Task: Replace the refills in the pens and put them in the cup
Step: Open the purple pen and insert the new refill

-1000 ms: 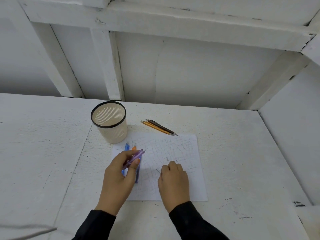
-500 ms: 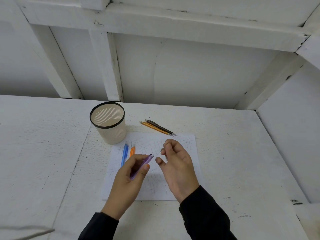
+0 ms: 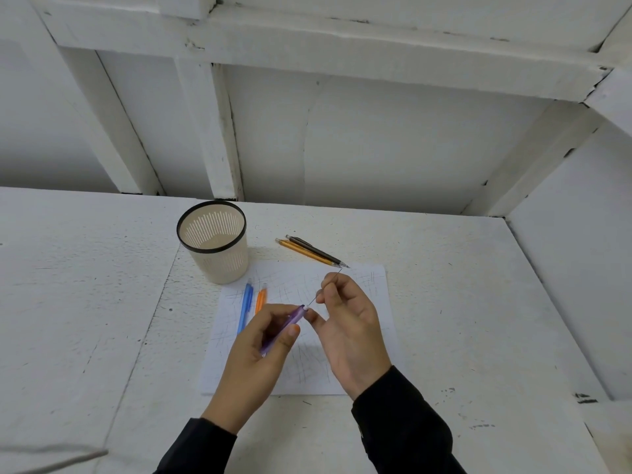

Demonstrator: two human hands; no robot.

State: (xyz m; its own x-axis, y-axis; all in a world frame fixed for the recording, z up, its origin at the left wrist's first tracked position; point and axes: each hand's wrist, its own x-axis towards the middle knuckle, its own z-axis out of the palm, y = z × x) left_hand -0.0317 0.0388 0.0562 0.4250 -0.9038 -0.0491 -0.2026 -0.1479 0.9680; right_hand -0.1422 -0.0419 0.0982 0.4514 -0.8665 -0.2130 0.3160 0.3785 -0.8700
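Left grip point(image 3: 260, 340) around purple pen point(image 3: 291, 319), right grip's point(image 3: 349, 323) refill point(image 3: 313, 301) at its tip

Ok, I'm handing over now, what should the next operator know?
Left hand grips the purple pen; right hand pinches a thin refill, its lower end at the pen's tip.
Blue pen and orange pen lie on the paper; yellow pen and dark pen lie beyond it.
No pen shows in the cup.
Left: seat this refill, cup the pen, then check the others.
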